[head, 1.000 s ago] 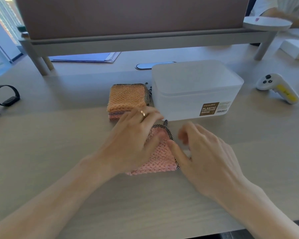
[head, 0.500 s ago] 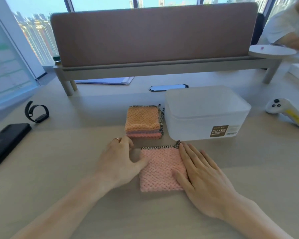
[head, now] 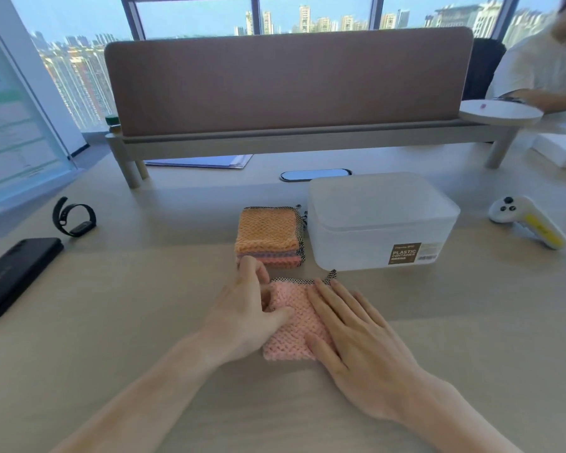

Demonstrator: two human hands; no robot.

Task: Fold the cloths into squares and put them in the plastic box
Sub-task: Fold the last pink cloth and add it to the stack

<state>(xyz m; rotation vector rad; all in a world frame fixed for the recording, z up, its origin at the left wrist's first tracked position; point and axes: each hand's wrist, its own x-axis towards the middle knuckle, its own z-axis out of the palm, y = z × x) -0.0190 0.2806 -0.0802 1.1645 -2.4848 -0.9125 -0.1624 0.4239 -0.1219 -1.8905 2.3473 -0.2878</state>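
A pink knitted cloth with a black mesh edge lies folded into a square on the desk in front of me. My left hand pinches its left edge between thumb and fingers. My right hand lies flat on its right half, fingers spread. Just behind it sits a stack of folded cloths, orange on top, with purple and pink layers under it. To the right of the stack stands the frosted plastic box with its lid on and a brown label on the front.
A black phone and a black wristband lie at the left. A white and yellow controller lies right of the box. A desk divider on legs runs across the back, papers under it. Another person sits at far right.
The view has tilted up. My right hand has come down flat onto the pink cloth, and my left hand has slid off its top to its left edge.
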